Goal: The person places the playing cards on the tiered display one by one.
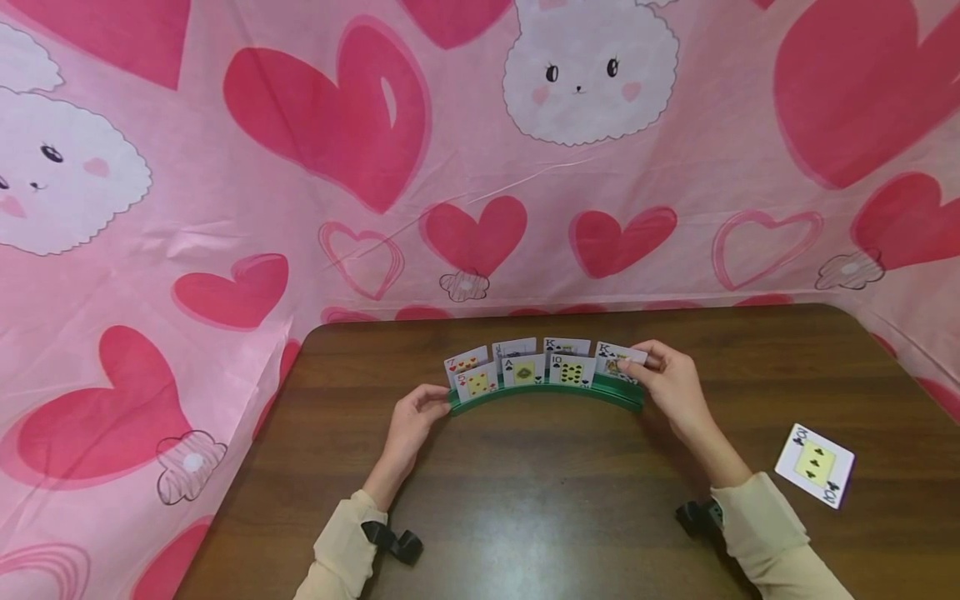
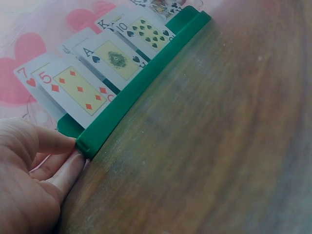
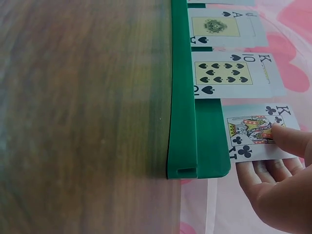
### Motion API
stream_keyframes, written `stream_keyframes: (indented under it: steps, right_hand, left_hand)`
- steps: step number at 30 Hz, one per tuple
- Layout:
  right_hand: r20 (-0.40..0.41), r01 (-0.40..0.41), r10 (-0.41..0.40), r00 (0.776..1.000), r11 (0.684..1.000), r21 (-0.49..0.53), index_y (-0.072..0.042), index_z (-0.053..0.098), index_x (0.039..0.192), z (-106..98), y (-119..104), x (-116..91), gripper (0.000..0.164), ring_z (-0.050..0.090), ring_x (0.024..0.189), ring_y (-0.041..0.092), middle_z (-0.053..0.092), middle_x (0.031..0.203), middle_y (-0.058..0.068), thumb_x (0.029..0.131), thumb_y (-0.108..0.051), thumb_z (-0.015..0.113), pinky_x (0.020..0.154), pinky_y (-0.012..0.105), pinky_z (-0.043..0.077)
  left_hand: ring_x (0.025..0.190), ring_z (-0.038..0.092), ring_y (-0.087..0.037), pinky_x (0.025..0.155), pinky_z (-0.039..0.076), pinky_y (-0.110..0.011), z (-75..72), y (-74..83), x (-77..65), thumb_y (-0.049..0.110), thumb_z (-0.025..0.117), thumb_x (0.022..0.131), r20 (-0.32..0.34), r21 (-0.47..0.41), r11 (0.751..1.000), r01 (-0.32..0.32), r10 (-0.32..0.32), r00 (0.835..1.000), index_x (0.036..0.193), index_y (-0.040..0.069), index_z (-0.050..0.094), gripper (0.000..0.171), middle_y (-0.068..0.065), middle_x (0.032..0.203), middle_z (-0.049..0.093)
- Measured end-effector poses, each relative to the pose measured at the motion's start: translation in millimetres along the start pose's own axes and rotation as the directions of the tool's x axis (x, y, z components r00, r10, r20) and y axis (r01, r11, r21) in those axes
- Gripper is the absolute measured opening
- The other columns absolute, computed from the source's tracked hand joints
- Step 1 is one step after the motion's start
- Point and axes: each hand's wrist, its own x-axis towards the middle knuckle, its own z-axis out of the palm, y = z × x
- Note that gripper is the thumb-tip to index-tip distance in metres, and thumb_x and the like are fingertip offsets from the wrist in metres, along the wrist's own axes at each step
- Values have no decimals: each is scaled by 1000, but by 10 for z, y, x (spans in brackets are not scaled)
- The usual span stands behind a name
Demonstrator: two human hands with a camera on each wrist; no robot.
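Note:
A curved green card holder [image 1: 540, 390] stands on the table with playing cards upright in two rows. At its left end, the thumb and fingers of my left hand [image 1: 414, 421] pinch the tip. Beside that hand stand the five of diamonds [image 2: 78, 90] and, behind it, the seven of hearts [image 2: 24, 78]. My right hand [image 1: 678, 392] holds a king of clubs [image 3: 258, 131] at the right end, thumb on its face and fingers behind. The king is in the back row. Left of it are the ten of spades [image 3: 222, 75] and the ace of spades [image 3: 214, 27].
A face-up clubs card [image 1: 815, 465] lies on the wooden table [image 1: 555, 500], right of my right forearm. Pink heart-patterned cloth [image 1: 465, 167] hangs behind and at the sides. Black wrist straps with cameras sit on both sleeves.

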Motion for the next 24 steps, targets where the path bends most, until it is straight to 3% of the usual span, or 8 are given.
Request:
stream_keyframes:
  steps: [6, 15, 24]
  right_hand:
    - [5, -7, 7, 1000, 1000, -25, 11, 64, 115, 0, -5, -12, 31, 67, 84, 9, 73, 110, 24, 98, -14, 72, 75, 19, 55]
    - [-23, 3, -5, 1000, 998, -62, 10, 66, 113, -24, 9, -19, 32, 67, 82, 9, 72, 110, 27, 97, -16, 74, 73, 20, 56]
    - [21, 7, -5, 1000, 996, -87, 11, 66, 112, -30, -6, -8, 33, 68, 85, 14, 71, 112, 29, 99, -18, 72, 75, 20, 56]
  left_hand:
    - [103, 66, -22, 86, 48, -27, 2, -12, 0, -5, 64, 95, -3, 0, 1000, -9, 9, 1000, 114, -10, 68, 20, -20, 116, 70]
    - [105, 67, -23, 86, 47, -27, 35, -149, 87, -4, 64, 97, -26, 21, 1000, 1, -1, 1000, 115, -9, 69, 20, -19, 118, 70]
    - [103, 66, -23, 85, 48, -28, 11, 3, -15, -5, 64, 96, -7, 8, 1000, -7, 8, 1000, 114, -10, 69, 20, -21, 118, 70]
